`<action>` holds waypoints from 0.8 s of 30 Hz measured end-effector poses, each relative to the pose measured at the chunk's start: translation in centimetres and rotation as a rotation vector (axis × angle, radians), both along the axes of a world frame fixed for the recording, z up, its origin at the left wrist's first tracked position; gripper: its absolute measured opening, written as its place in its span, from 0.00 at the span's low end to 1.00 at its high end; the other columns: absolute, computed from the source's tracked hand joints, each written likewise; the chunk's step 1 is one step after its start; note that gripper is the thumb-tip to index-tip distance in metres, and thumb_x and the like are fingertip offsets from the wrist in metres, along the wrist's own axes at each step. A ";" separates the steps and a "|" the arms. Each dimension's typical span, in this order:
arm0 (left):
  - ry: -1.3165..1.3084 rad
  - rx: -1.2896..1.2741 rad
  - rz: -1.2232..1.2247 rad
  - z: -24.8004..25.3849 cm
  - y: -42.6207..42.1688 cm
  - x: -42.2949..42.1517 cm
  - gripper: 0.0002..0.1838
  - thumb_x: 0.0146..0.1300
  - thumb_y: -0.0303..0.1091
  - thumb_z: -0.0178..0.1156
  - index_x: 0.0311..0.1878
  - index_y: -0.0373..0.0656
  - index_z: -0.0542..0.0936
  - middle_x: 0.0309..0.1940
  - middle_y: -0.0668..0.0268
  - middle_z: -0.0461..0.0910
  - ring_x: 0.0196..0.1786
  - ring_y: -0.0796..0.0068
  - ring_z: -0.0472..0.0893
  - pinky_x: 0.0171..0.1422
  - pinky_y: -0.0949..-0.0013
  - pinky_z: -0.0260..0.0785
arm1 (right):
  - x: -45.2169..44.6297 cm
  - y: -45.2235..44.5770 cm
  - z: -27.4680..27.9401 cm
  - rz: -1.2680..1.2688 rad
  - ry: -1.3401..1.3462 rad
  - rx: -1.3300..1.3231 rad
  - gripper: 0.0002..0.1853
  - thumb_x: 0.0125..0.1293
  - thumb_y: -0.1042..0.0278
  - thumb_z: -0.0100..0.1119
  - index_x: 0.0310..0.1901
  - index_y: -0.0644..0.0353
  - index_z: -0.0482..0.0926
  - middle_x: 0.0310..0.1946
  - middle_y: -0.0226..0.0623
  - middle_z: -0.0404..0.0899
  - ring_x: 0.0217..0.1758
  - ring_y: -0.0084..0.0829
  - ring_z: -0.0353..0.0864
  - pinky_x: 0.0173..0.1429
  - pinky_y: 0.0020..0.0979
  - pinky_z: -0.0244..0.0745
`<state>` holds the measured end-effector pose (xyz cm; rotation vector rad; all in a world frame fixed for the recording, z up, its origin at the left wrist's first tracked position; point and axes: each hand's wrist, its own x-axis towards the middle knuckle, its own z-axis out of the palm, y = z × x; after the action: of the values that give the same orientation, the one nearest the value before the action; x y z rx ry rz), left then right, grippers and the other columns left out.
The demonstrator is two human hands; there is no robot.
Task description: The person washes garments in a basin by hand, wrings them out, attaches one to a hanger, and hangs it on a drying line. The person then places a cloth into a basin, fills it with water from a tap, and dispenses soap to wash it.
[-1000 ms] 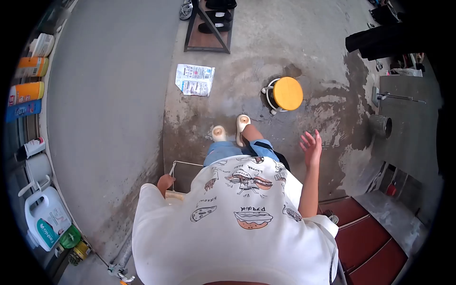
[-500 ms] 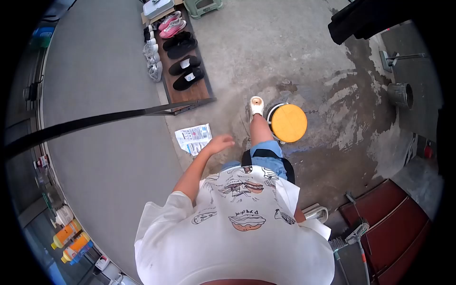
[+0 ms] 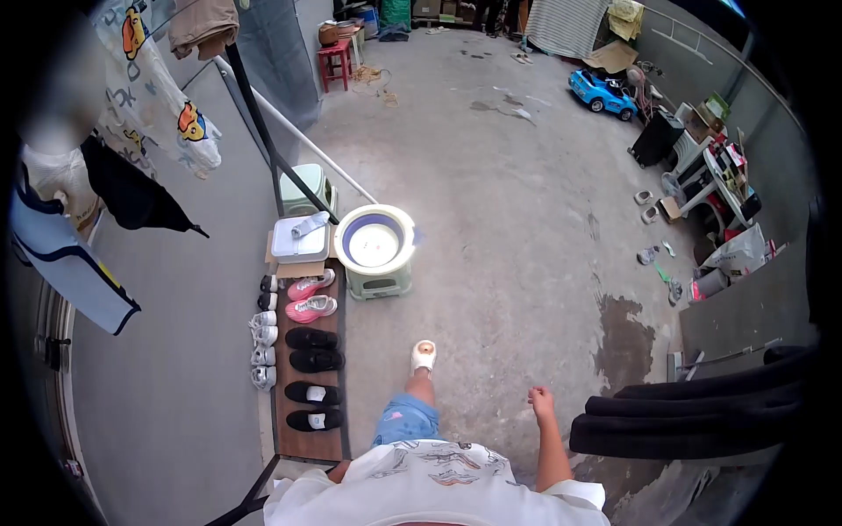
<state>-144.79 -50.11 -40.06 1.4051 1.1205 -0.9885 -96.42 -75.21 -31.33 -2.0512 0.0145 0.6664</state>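
Note:
My right hand [image 3: 542,401] swings over the concrete floor [image 3: 500,263], off to the right of my body. Its fingers are loosely bent and a little apart, with nothing in them. Closest to it on the right hang dark garments [image 3: 693,412], which it does not touch. Only a sliver of my left arm shows beside the shirt [image 3: 438,482]; my left hand is out of sight. Ahead on the left, a white basin with a purple inner band [image 3: 374,241] sits on a pale green stool [image 3: 379,285]. One foot in a cream shoe [image 3: 424,355] is forward.
Several pairs of shoes [image 3: 314,361] line a wooden board [image 3: 307,447] at left. Beside the basin are a lidded white box [image 3: 300,241] and a slanting white pole [image 3: 307,140]. Clothes hang at upper left. A blue toy car [image 3: 602,94] and a cluttered white table [image 3: 715,175] stand at right.
I have stepped forward, and the view has tilted up. The yellow-topped stool and the packet on the floor have left view. My right hand now shows; my left has gone from sight.

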 end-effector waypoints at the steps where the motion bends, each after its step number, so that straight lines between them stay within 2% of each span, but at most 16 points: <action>1: -0.038 -0.001 -0.057 -0.7 3.3 4.5 0.18 0.54 0.47 0.47 0.38 0.45 0.77 0.36 0.54 0.75 0.40 0.61 0.74 0.43 0.63 0.65 | 3.1 2.8 -0.6 0.012 0.101 -0.067 0.14 0.52 0.66 0.52 0.40 0.62 0.70 0.27 0.35 0.74 0.26 0.24 0.73 0.25 0.23 0.65; 3: -0.246 0.072 -0.298 -1.5 9.3 13.9 0.19 0.54 0.49 0.46 0.39 0.47 0.77 0.38 0.54 0.75 0.42 0.59 0.74 0.46 0.62 0.64 | 7.4 6.8 -1.0 0.103 0.256 -0.134 0.17 0.51 0.60 0.55 0.41 0.58 0.70 0.27 0.32 0.74 0.26 0.26 0.74 0.28 0.28 0.65; 4: -0.344 0.156 -0.332 -1.2 12.4 19.0 0.19 0.54 0.49 0.46 0.40 0.49 0.77 0.39 0.54 0.75 0.44 0.58 0.74 0.48 0.61 0.64 | 8.0 9.1 1.6 0.129 0.302 -0.168 0.15 0.49 0.67 0.56 0.36 0.67 0.72 0.27 0.38 0.75 0.27 0.26 0.74 0.29 0.27 0.71; 5: -0.392 0.239 -0.212 -0.3 15.7 24.6 0.19 0.54 0.50 0.46 0.40 0.50 0.78 0.40 0.54 0.75 0.45 0.57 0.73 0.50 0.61 0.64 | 9.1 11.2 4.1 0.192 0.409 -0.260 0.15 0.49 0.65 0.56 0.38 0.65 0.72 0.27 0.36 0.75 0.27 0.26 0.74 0.28 0.25 0.69; 6: -0.249 0.265 0.199 0.6 19.7 31.1 0.21 0.52 0.51 0.48 0.42 0.48 0.77 0.40 0.56 0.75 0.45 0.57 0.73 0.49 0.61 0.63 | 10.7 13.2 6.3 0.266 0.412 -0.314 0.17 0.49 0.63 0.55 0.40 0.63 0.73 0.27 0.33 0.76 0.26 0.25 0.73 0.27 0.25 0.67; 7: -0.404 0.377 0.352 3.1 24.1 37.4 0.17 0.52 0.45 0.54 0.30 0.38 0.76 0.25 0.65 0.74 0.25 0.76 0.71 0.32 0.73 0.65 | 12.5 7.6 -6.5 0.229 0.499 -0.170 0.19 0.49 0.63 0.55 0.43 0.61 0.72 0.29 0.33 0.77 0.28 0.28 0.74 0.31 0.28 0.68; 8: -0.549 0.250 0.501 7.7 28.5 43.8 0.16 0.52 0.43 0.55 0.33 0.38 0.75 0.26 0.68 0.74 0.28 0.78 0.71 0.33 0.74 0.64 | 14.4 2.5 -18.4 0.187 0.595 -0.032 0.21 0.49 0.62 0.55 0.46 0.59 0.72 0.32 0.33 0.77 0.30 0.31 0.75 0.35 0.31 0.70; 9: -0.649 0.304 0.403 6.9 33.3 49.4 0.15 0.53 0.42 0.54 0.37 0.39 0.75 0.28 0.68 0.74 0.30 0.79 0.72 0.34 0.74 0.65 | 15.7 5.7 -15.6 0.247 0.605 -0.222 0.21 0.50 0.62 0.55 0.46 0.59 0.72 0.32 0.33 0.77 0.30 0.30 0.75 0.34 0.31 0.70; 12: -0.911 0.261 0.508 16.4 43.6 63.7 0.15 0.58 0.40 0.50 0.42 0.40 0.72 0.33 0.67 0.74 0.38 0.80 0.72 0.43 0.74 0.62 | 25.1 18.3 -11.2 0.341 0.630 -0.445 0.20 0.50 0.62 0.55 0.45 0.60 0.72 0.32 0.34 0.76 0.30 0.30 0.74 0.34 0.30 0.69; 14: -1.068 0.220 0.871 20.2 47.0 68.9 0.16 0.59 0.41 0.47 0.45 0.41 0.70 0.36 0.66 0.74 0.42 0.79 0.72 0.47 0.73 0.61 | 33.6 26.0 -11.5 0.430 0.593 -0.476 0.20 0.50 0.62 0.54 0.45 0.61 0.71 0.32 0.35 0.76 0.30 0.29 0.74 0.33 0.30 0.69; 16: -0.789 0.256 1.019 13.5 49.0 69.8 0.17 0.59 0.43 0.47 0.46 0.42 0.69 0.36 0.65 0.74 0.41 0.76 0.72 0.48 0.71 0.61 | 42.4 33.1 -12.3 0.537 0.548 -0.513 0.20 0.50 0.62 0.54 0.45 0.61 0.71 0.32 0.36 0.75 0.29 0.29 0.73 0.33 0.30 0.69; 18: -0.390 0.376 0.375 4.6 48.7 64.8 0.23 0.52 0.47 0.52 0.44 0.40 0.73 0.40 0.60 0.75 0.43 0.69 0.74 0.46 0.67 0.65 | 51.8 39.8 -12.1 0.767 0.399 -0.635 0.19 0.51 0.62 0.54 0.44 0.62 0.71 0.32 0.36 0.75 0.29 0.28 0.73 0.32 0.29 0.69; 19: -0.315 0.047 0.094 1.0 48.7 61.2 0.25 0.50 0.49 0.53 0.45 0.39 0.73 0.41 0.57 0.75 0.43 0.67 0.74 0.44 0.65 0.66 | 57.1 44.0 -11.9 0.904 0.269 -0.705 0.19 0.51 0.62 0.54 0.44 0.62 0.71 0.32 0.37 0.75 0.29 0.28 0.73 0.32 0.29 0.68; 21: -0.043 -0.131 0.342 4.6 47.7 58.6 0.23 0.50 0.46 0.52 0.44 0.40 0.74 0.39 0.56 0.75 0.41 0.65 0.75 0.45 0.65 0.66 | 65.4 56.7 -3.6 0.699 0.010 -0.294 0.16 0.51 0.64 0.52 0.41 0.63 0.73 0.26 0.34 0.74 0.26 0.23 0.72 0.27 0.27 0.67; 22: 0.024 -0.080 0.666 5.7 48.4 58.5 0.22 0.50 0.45 0.52 0.44 0.40 0.74 0.38 0.57 0.75 0.41 0.65 0.75 0.44 0.65 0.66 | 67.7 64.8 3.9 0.517 0.091 -0.056 0.15 0.51 0.65 0.51 0.40 0.63 0.73 0.28 0.34 0.75 0.29 0.26 0.73 0.32 0.25 0.67; 24: 0.178 0.035 1.298 6.4 51.3 59.2 0.20 0.50 0.44 0.52 0.44 0.41 0.74 0.35 0.58 0.76 0.40 0.65 0.75 0.44 0.65 0.67 | 75.1 77.4 9.5 0.529 0.071 0.049 0.17 0.55 0.61 0.49 0.45 0.56 0.71 0.30 0.30 0.73 0.31 0.23 0.72 0.32 0.24 0.62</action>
<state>-85.62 1.16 -33.69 0.3611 1.7846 -0.1260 -21.37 2.22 -21.86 -1.9910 -0.5131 1.0497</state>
